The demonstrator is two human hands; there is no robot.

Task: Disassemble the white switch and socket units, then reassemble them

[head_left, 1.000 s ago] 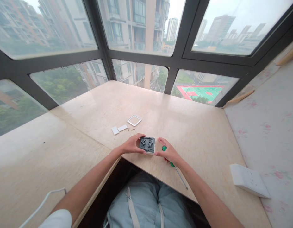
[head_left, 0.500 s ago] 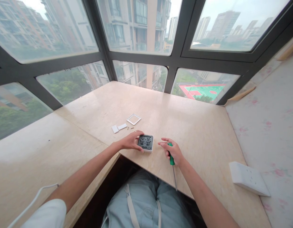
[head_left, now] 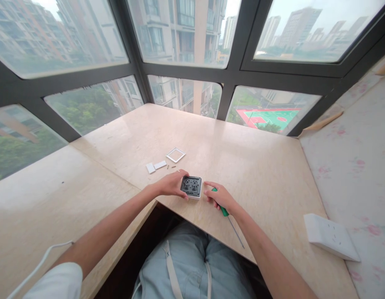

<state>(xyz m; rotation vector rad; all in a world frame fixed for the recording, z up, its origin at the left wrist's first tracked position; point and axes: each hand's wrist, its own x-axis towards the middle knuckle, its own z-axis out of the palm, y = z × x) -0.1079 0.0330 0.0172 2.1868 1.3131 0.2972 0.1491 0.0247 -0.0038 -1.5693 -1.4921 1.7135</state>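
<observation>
A square grey switch module [head_left: 191, 186] with a white rim lies near the front edge of the pale wooden tabletop [head_left: 257, 166]. My left hand [head_left: 171, 184] grips its left side, fingers curled around the edge. My right hand [head_left: 221, 197] is closed round a green-handled screwdriver [head_left: 226, 214], whose metal shaft points back toward me. The fingertips of that hand reach to the module's right side.
Beyond the module lie a white square frame [head_left: 175, 155], two small white cover pieces [head_left: 156, 166] and a few tiny screws [head_left: 170, 166]. A white power strip [head_left: 330, 237] sits at the right. A white cable [head_left: 39, 263] runs at lower left. Windows ring the table.
My right hand came back to the module's right side with the screwdriver, whose shaft now slants down to the right. The left hand kept its grip on the module.
</observation>
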